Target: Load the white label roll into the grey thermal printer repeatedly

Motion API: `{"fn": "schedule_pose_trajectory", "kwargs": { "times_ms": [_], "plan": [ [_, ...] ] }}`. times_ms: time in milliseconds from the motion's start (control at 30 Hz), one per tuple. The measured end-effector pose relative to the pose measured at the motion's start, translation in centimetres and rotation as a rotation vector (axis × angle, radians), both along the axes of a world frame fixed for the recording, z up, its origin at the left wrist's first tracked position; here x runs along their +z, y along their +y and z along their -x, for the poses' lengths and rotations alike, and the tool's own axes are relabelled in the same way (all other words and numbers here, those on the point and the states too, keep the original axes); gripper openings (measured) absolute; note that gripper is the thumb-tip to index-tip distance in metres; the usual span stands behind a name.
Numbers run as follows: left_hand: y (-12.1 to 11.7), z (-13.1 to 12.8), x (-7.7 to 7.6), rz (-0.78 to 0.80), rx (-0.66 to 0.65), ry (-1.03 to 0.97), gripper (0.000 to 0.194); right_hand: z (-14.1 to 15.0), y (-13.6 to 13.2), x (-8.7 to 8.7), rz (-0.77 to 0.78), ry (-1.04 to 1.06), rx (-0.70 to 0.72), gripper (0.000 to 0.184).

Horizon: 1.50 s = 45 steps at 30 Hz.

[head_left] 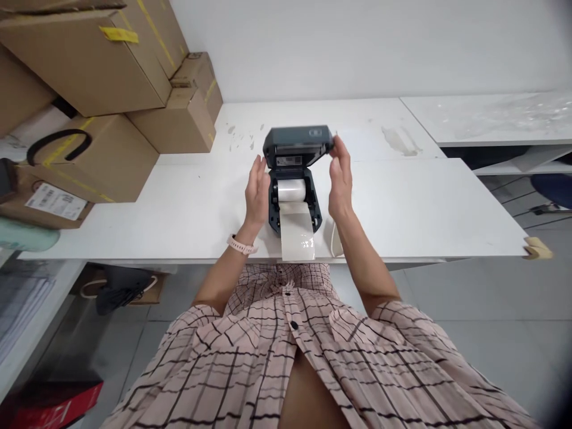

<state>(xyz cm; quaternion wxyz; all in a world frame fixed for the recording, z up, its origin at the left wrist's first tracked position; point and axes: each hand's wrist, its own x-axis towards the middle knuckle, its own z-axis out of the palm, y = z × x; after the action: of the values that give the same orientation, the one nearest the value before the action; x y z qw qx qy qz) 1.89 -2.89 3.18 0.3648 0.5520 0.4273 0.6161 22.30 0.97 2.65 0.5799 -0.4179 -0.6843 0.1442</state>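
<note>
The fingertips of the right hand [340, 179] go partly out of sight at the right corner of the raised lid [297, 136], so whether they pinch it or only rest against it I cannot tell; the left hand [258, 193] is empty and unclenched, its fingers stretched upward along the lid's left side, and whether their tips touch it is unclear; the small print on the label inside the lid is too fine to read; the cardboard boxes [84, 59] are cut off by the left border, and the print on the shipping label [56, 201] of a lower one is illegible; the dark label printer [318, 217] sits open between the two hands, on the white table [411, 208] near its front edge, its lid tilted up at the back; its open body holds a white roll [291, 190], and a pale strip [297, 235] runs from it over the printer's front to the table's edge; a light cord [336, 241] loops beside the printer, partly hidden by the right forearm; the boxes, bearing yellow tape, are stacked at the table's left end, their contents out of view; a pale green roll [27, 235] lies below them, also cut off.
</note>
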Motion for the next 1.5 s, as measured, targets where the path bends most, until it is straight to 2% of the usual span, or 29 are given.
{"fn": "schedule_pose_trajectory", "kwargs": {
  "times_ms": [67,167,267,367,467,567,633,700,767,833,933,1000,1067,1133,1233,1300,1400,1500],
  "plan": [
    [2.5,0.4,-0.3,0.024,0.006,0.036,0.073,0.3,3.3,1.4,-0.007,-0.047,-0.02,0.064],
    [4.7,0.9,-2.3,0.152,0.023,0.134,0.077,0.8,7.7,2.7,0.017,-0.058,-0.053,0.073],
    [4.8,1.1,-4.3,0.298,0.031,0.243,0.081,0.9,11.4,3.1,0.008,-0.142,-0.039,0.08],
    [3.8,1.1,-4.7,0.379,0.043,0.318,0.085,0.5,13.6,3.4,-0.011,-0.274,0.0,0.09],
    [2.8,1.0,-3.5,0.474,0.085,0.512,0.084,0.1,12.9,4.3,0.025,-0.43,-0.042,0.096],
    [2.6,0.7,-2.0,0.578,0.103,0.807,0.067,0.4,9.5,5.6,-0.056,-0.55,-0.122,0.089],
    [2.7,0.5,-1.5,0.63,0.116,0.978,0.051,1.0,6.8,5.9,-0.132,-0.61,-0.064,0.079],
    [2.9,0.4,-1.2,0.655,0.12,1.088,0.041,1.7,5.0,5.4,-0.112,-0.726,0.1,0.07],
    [3.0,0.3,-1.1,0.661,0.107,1.137,0.037,2.3,4.4,4.3,0.012,-0.893,0.271,0.071],
    [3.0,0.4,-1.1,0.664,0.096,1.152,0.035,2.9,4.8,2.8,0.177,-1.048,0.372,0.081],
    [2.9,0.4,-1.1,0.661,0.089,1.16,0.035,3.9,6.3,1.3,0.393,-1.21,0.401,0.102],
    [2.9,0.3,-1.1,0.657,0.089,1.162,0.036,4.6,7.1,1.0,0.492,-1.267,0.374,0.115],
    [2.8,0.3,-1.2,0.655,0.089,1.158,0.038,4.8,7.3,1.3,0.548,-1.258,0.374,0.123],
    [2.7,0.3,-1.3,0.656,0.086,1.148,0.039,4.0,7.0,2.2,0.557,-1.146,0.468,0.124],
    [2.6,0.4,-1.6,0.655,0.085,1.129,0.037,0.6,5.9,4.4,0.477,-0.869,0.69,0.115],
    [2.5,0.4,-1.7,0.654,0.089,1.116,0.036,-2.6,5.0,6.2,0.414,-0.712,0.759,0.11],
    [2.4,0.4,-1.8,0.654,0.093,1.085,0.033,-7.0,4.2,7.9,0.416,-0.543,0.695,0.113],
    [2.3,0.4,-1.8,0.662,0.101,1.063,0.031,-9.4,4.9,7.4,0.454,-0.398,0.53,0.112]
  ]
}}
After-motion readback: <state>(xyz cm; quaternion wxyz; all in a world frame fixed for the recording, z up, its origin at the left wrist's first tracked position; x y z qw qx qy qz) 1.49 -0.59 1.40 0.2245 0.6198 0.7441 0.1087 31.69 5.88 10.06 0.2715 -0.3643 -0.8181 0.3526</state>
